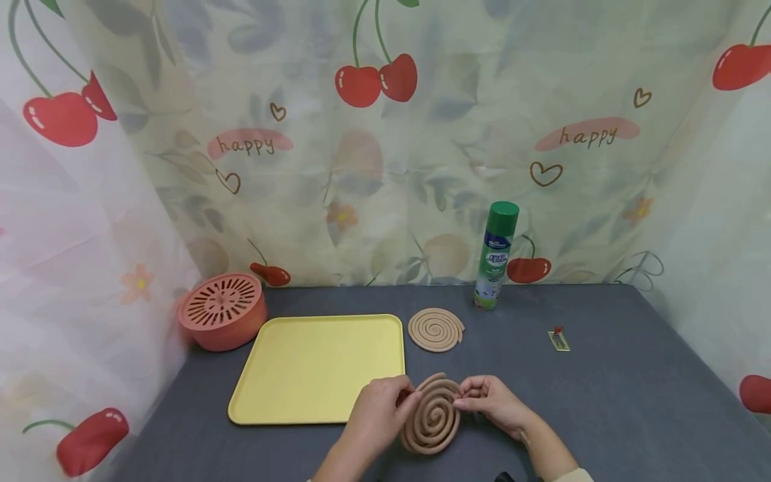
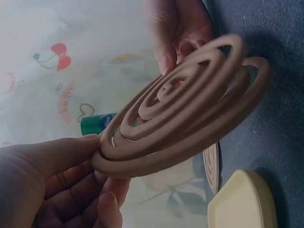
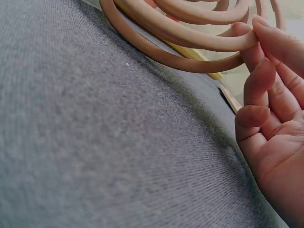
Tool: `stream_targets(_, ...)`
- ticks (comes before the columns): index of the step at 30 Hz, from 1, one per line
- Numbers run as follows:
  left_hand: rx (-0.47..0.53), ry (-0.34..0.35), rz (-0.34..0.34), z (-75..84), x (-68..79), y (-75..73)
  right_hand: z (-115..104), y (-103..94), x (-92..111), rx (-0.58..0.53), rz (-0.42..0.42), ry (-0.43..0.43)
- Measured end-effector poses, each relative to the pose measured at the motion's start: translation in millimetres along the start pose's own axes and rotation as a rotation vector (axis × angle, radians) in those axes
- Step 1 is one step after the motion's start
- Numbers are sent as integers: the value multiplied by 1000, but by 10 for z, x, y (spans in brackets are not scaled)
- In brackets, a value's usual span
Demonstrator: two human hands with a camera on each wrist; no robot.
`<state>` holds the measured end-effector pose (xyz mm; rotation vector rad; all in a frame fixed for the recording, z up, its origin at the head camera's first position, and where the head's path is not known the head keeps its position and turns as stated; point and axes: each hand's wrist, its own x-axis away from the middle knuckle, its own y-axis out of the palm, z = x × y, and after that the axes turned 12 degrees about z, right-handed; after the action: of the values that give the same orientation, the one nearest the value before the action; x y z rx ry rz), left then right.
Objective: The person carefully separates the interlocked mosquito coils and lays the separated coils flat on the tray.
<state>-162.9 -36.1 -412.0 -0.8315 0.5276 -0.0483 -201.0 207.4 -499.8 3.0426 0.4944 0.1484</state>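
Note:
A brown mosquito coil (image 1: 430,420) is held up off the dark table, tilted, between both hands. My left hand (image 1: 382,406) pinches its left edge between thumb and fingers. At the upper right edge, my right hand (image 1: 492,404) pinches an outer ring with thumb and forefinger. In the left wrist view the rings of the coil (image 2: 156,165) are spread apart in two layers with gaps between them. The right wrist view shows a lower ring of the coil (image 3: 190,65) hanging apart from the pinched one. Another coil (image 1: 435,329) lies flat on the table behind.
Left of the hands lies a yellow tray (image 1: 325,368). A round coral container with a slotted lid (image 1: 221,311) stands at the back left. A green spray can (image 1: 496,258) stands at the back. A small metal piece (image 1: 559,340) with a red part lies at right.

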Motion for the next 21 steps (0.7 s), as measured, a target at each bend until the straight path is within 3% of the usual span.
stream_targets(12,-62,0,32,-55,-24,20,-17,-6,33,-11,33,-25)
stream_targets(21,1,-96,11,-112,-44,57,-15,-76,80,-62,32,-26)
